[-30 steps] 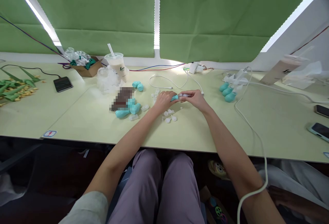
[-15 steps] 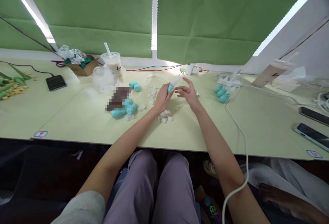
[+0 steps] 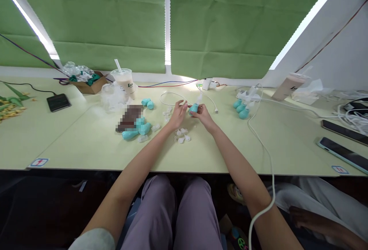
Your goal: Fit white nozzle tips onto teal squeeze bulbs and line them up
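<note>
My right hand (image 3: pixel 205 118) pinches a teal bulb syringe (image 3: pixel 193 108) by its round body, with the translucent pointed nozzle upward. Just to its left, my left hand (image 3: pixel 178 116) is open, fingers spread close to the bulb. Small translucent white plastic pieces (image 3: pixel 181 139) lie on the table below my hands, and more white pieces (image 3: pixel 166 114) lie beyond the left wrist. Teal bulbs (image 3: pixel 144 128) rest at left beside a pixelated dark object (image 3: pixel 129 116), with another pair of bulbs (image 3: pixel 148 103) behind. At right, three teal bulbs with pale nozzles (image 3: pixel 243 113) lie together.
A drink cup (image 3: pixel 123 79) and crumpled plastic bag (image 3: pixel 110 97) stand at back left, near a cardboard box (image 3: pixel 90 86). A white cable (image 3: pixel 267 150) crosses the right side and hangs over my right forearm. Phones (image 3: pixel 343 152) and another cup (image 3: pixel 290 85) are at right.
The bulb syringe has passed from my left hand to my right hand and tilts more upright. My left hand has let go and opened. The view has shifted slightly.
</note>
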Motion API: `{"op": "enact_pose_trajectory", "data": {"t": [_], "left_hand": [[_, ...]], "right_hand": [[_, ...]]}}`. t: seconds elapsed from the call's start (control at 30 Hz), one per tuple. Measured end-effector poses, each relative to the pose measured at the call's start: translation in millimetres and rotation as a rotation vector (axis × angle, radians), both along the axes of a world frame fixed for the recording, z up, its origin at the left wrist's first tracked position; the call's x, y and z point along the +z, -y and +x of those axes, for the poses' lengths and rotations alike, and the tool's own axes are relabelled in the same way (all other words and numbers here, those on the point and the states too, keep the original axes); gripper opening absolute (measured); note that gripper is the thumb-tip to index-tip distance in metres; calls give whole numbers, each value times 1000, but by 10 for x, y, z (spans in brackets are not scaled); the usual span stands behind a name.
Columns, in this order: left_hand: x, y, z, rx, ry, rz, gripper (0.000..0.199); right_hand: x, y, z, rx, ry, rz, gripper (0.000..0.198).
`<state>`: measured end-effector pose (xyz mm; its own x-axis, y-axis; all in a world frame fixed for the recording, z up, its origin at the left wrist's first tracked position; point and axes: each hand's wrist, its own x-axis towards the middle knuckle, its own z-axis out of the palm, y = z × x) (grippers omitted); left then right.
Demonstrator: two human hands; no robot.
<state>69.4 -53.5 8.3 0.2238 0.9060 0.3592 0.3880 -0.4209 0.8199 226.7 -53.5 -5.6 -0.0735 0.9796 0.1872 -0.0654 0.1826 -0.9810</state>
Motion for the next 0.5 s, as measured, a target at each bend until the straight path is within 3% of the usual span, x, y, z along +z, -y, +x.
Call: {"op": "enact_pose_trajectory", "data": {"t": [0.13,0.23,0.33,0.5], "left_hand": [[-3,-260,-288,214,9,54,46],[0,-353,-457,296,18,65,45],[-6,-363,-520,313,3,72,45],[-43,-359,-528,263,-47,101,47]], "right_hand": [[-10,-42,126,-65,126,-1,68],[-15,-92,223,-164,175,-32,54],[-1,-111,309,-255,179,-65,48],[11,-79,386,-118,267,-29,47]]}}
